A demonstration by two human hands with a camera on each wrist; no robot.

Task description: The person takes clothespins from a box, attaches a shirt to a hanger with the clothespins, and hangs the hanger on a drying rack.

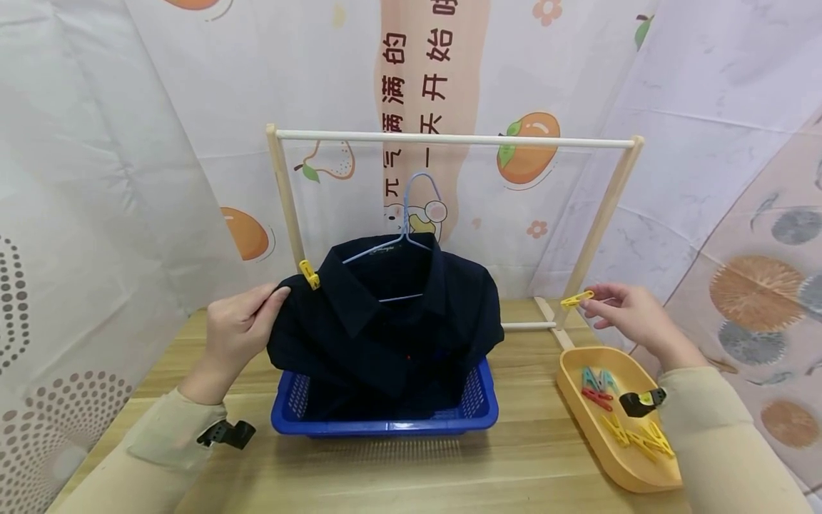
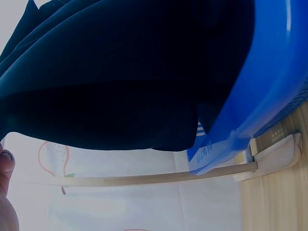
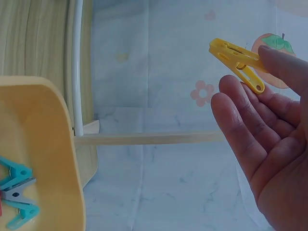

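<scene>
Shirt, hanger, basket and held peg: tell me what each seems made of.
Shirt: matte cloth, apparently woven, by its soft folds; fibre unclear.
Hanger: likely coated metal wire, smooth pale blue, thin and twisted at the neck.
Basket: glossy plastic, by its rim highlights and perforated walls.
Held peg: probably smooth moulded plastic, evenly yellow.

A basket (image 1: 385, 427) is sitting on the table (image 1: 411, 475). A shirt (image 1: 379, 343) is rising from it, a hanger (image 1: 406, 214) inside its collar (image 1: 349, 300), a clothespin (image 1: 309, 275) perching at the collar's nine o'clock. At the basket's twelve o'clock, behind, a rack (image 1: 456, 138) is standing; at three, a tray (image 1: 583, 422) is holding more clothespins (image 1: 641, 444).
</scene>
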